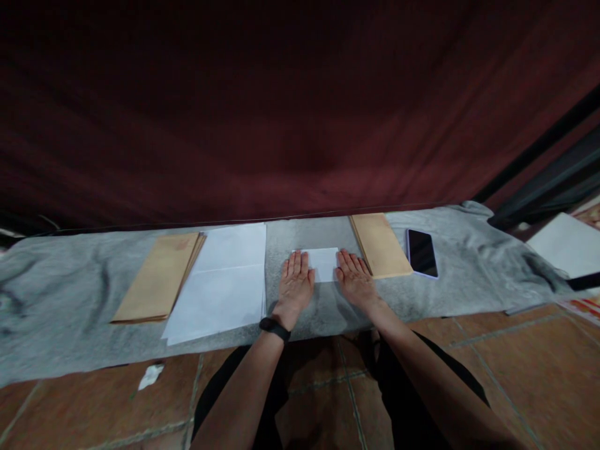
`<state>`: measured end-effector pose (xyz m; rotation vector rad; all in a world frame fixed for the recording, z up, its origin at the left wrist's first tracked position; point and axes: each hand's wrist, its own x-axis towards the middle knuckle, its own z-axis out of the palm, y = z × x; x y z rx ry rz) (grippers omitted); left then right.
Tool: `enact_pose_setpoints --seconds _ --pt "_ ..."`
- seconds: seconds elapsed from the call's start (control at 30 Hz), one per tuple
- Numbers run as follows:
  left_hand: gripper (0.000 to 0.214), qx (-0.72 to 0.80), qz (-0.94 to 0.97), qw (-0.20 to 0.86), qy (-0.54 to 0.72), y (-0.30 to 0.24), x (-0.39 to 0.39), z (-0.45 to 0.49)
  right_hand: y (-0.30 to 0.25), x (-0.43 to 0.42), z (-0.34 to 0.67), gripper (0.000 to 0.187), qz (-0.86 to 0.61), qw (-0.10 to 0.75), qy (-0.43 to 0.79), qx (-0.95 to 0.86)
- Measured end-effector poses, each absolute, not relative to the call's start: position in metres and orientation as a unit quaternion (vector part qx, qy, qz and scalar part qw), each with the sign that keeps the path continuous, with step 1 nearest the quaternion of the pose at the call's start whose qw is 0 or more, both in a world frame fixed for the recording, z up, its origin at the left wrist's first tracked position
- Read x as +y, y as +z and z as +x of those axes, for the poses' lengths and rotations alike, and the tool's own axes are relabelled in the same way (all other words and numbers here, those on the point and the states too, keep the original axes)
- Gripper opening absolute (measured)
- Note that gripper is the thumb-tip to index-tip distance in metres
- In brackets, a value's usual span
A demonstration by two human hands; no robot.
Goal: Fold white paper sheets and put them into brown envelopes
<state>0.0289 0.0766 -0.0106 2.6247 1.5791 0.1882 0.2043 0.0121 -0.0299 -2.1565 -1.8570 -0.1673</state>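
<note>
My left hand (295, 282) lies flat, fingers stretched out, pressing the left end of a small folded white paper (323, 262). A black band sits on that wrist. On the paper's right end my right hand (355, 279) rests flat in the same way. The paper lies on a grey cloth (70, 294) spread over the floor. Neither hand grips anything.
A stack of white sheets (225, 281) and a pile of brown envelopes (159, 281) lie to the left. To the right are a brown envelope (380, 245) and a dark phone (422, 252). More white paper (565, 244) lies far right. A dark red curtain hangs behind; floor tiles are in front.
</note>
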Motion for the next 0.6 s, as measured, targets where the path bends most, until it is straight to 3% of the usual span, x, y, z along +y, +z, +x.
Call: enact_pose_setpoints --seconds 0.37,0.6 --pt "0.059 0.509 0.858 0.026 0.063 -0.009 0.075 0.029 -0.016 0.016 0.176 0.055 -0.660 0.155 0.026 -0.734" --pt "0.057 0.506 0.859 0.027 0.073 -0.010 0.074 0.028 -0.025 0.012 0.174 0.054 -0.683 0.139 -0.004 -0.717"
